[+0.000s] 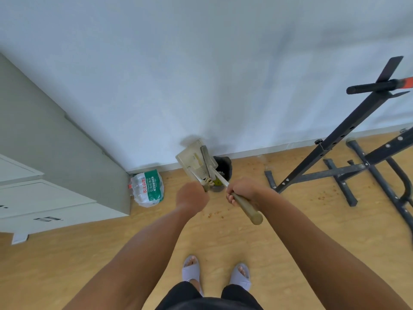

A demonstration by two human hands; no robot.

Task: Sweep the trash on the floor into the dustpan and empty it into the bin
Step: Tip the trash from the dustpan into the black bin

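My left hand (192, 196) grips the handle of a cream dustpan (191, 159), which is raised and tipped over a small dark bin (224, 166) standing against the white wall. My right hand (240, 191) is closed around the olive handle of a broom (245, 209); its white shaft crosses the dustpan and the broom head rests against the pan's inside. Something yellow-green shows inside the bin below the pan. Small brown crumbs (215, 213) lie scattered on the wooden floor near my hands and further right.
A shrink-wrapped pack of water bottles (148, 189) sits on the floor beside a grey-white cabinet (55, 198) at the left. A black metal exercise frame (348, 162) stands at the right. My feet in pale slippers (214, 274) are below.
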